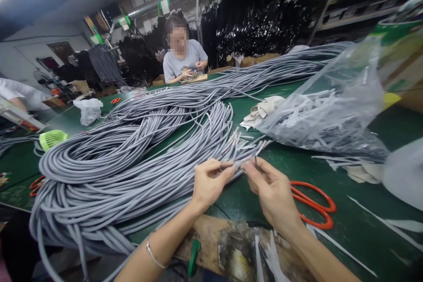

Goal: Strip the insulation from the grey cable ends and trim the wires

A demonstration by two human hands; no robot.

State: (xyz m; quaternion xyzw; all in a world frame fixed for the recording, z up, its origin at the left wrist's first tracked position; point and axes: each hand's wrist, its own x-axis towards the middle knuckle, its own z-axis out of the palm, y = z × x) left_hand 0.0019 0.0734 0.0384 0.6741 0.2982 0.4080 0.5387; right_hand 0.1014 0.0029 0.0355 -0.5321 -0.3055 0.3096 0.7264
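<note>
near the worktop's (350,229) front edge, left hand (211,183) pinches a cable (238,170), likely to steady it; right hand (269,187) is closed beside, on what i cannot tell.

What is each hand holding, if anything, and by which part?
The left hand seems to pinch a gray cable near its end. The right hand works right beside it; whether it grips that cable or the orange-handled scissors cannot be told.

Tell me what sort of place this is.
Probably a cable workshop or small factory: masses of grey cable lie across a green worktable, a co-worker does handwork opposite, and orange-handled scissors lie within reach.
</note>
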